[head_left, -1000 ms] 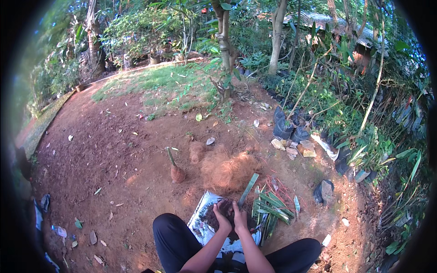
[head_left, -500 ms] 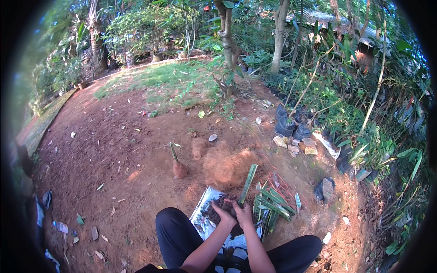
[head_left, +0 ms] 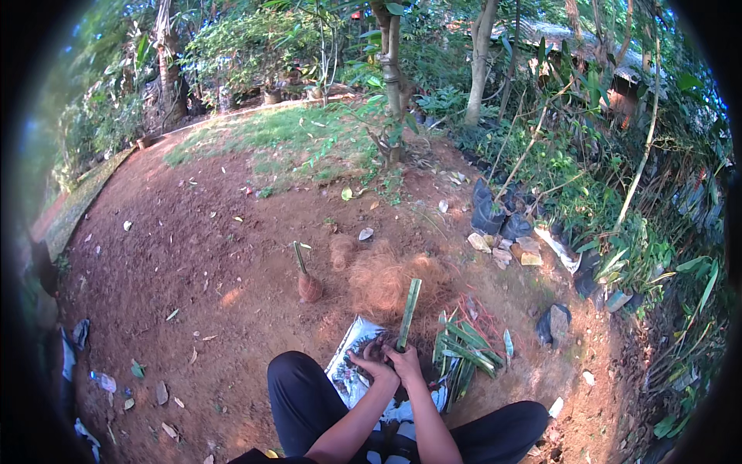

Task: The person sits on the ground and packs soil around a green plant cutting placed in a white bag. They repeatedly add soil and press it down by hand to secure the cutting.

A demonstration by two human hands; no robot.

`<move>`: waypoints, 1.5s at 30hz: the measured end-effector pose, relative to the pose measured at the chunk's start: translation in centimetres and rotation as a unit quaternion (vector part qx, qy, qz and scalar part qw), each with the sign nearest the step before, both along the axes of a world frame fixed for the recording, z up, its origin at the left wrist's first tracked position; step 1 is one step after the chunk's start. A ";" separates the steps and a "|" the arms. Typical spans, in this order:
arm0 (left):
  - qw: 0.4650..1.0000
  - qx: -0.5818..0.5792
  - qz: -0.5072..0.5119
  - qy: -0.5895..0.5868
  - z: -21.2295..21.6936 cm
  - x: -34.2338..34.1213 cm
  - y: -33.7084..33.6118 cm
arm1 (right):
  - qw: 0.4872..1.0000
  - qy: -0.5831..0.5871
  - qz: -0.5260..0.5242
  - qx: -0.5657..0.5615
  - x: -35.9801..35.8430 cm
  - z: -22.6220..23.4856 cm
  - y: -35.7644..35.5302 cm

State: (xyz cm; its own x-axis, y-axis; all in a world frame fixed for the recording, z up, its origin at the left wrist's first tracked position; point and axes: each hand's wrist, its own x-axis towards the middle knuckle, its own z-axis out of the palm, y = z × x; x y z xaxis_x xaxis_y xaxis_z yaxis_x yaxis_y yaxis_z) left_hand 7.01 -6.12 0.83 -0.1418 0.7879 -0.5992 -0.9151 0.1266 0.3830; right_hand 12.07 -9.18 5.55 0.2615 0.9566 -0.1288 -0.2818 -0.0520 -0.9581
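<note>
Both my hands are together over a white plastic sack [head_left: 347,352] that lies between my knees with dark soil on it. An upright piece of long green leaf [head_left: 410,309] rises from between them. My right hand [head_left: 404,365] is closed round the leaf's lower end. Cupped against it, my left hand [head_left: 376,366] is closed on a dark clump of soil [head_left: 378,348] at the leaf's base. Fingers partly hide the clump. Several cut green leaves [head_left: 469,345] lie just right of the sack.
Beyond the sack is a heap of brown fibre [head_left: 382,282]. Left of it stands a fibre-wrapped ball [head_left: 310,288] with a leaf piece sticking up. Red strings [head_left: 481,318] lie behind the cut leaves. Stones [head_left: 528,251] and black plant bags [head_left: 488,213] stand farther right.
The leaf piece has tipped more upright and shifted slightly left. My hands have drawn closer round its base, with the right hand turned inward. The view has moved slightly.
</note>
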 end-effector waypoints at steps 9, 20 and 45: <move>0.999 0.040 -0.023 0.006 2.5 -0.5 -0.5 | 0.995 0.064 -0.072 -0.025 -1.1 2.9 -0.1; 0.981 0.035 -0.138 -0.130 3.3 -1.0 -1.1 | 0.997 0.024 -0.062 -0.050 0.5 2.0 -0.6; 0.914 0.395 -0.041 -0.080 -2.7 -4.3 -0.4 | 0.987 -0.147 0.070 -0.006 -3.9 -0.1 0.4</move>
State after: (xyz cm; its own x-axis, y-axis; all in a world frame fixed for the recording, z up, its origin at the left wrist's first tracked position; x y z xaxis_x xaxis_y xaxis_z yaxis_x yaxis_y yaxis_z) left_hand 2.76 -6.55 -1.91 -0.0229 0.9878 0.1538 -0.9674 -0.0607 0.2459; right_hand 8.17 -8.79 5.48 0.1552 0.9847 -0.0792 0.0191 -0.0831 -0.9964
